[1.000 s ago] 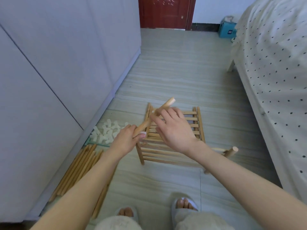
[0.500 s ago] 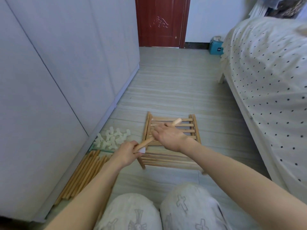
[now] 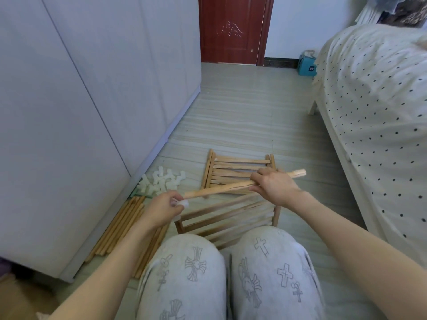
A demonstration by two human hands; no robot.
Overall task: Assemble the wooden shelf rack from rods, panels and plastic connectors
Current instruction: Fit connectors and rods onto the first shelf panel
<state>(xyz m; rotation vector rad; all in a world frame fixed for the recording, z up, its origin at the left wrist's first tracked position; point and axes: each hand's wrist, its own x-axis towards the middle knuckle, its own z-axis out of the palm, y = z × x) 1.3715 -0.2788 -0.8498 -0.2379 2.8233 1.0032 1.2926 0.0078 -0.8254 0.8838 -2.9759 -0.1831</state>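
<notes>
The wardrobe [image 3: 80, 100] and the dotted bed [image 3: 374, 107] hemmed in the floor where she'd just sunk into a crouch, knees [image 3: 221, 262] now low in view (a sec before she was standing, slippers showing). Two slatted panels lay flat ahead: far panel [image 3: 233, 167], near panel [image 3: 231, 218] just in front of the knees. Spare rods [image 3: 120, 229] lay along the wardrobe base, w/ a heap of white connectors [image 3: 161, 182] beyond them. The rod [image 3: 221, 189] she held had dropped from steep to nearly level, over the panels. Right hand [image 3: 275, 188] had its grip wrapped round the rod; left hand [image 3: 161, 210] pinched a connector [image 3: 183, 202] at the rod's near end. Prob. she was pressing the two together, rack barely begun.
</notes>
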